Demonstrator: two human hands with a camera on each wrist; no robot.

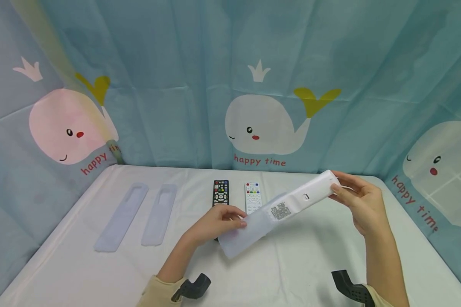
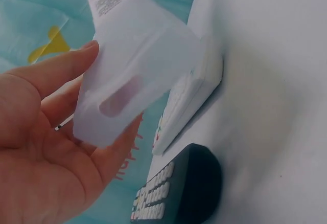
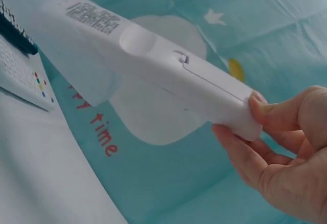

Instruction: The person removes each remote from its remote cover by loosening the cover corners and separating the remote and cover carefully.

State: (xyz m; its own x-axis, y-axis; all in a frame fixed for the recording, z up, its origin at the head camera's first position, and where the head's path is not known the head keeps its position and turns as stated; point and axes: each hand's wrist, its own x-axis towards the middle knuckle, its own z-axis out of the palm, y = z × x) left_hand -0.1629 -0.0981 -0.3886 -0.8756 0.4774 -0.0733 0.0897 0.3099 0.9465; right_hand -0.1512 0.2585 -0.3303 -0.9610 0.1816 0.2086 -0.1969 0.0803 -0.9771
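Note:
A white remote control [image 1: 313,192], its back with battery cover and printed label facing up, is held tilted above the table. Its lower end sits inside a translucent plastic sleeve [image 1: 240,239]; the battery-cover end sticks out. My left hand [image 1: 217,224] pinches the sleeve's lower end between thumb and fingers, beside the oval cutout seen in the left wrist view. With thumb and fingertips, my right hand [image 1: 363,204] grips the bare end of the remote, as the right wrist view also shows on the remote's casing [image 3: 204,93].
Behind my left hand lie a black remote [image 1: 220,192] and another white remote [image 1: 252,198], buttons up. Two more translucent sleeves [image 1: 121,219] lie flat on the left of the white-covered table [image 1: 61,264]. A blue whale-print curtain [image 1: 169,85] hangs around the back and sides.

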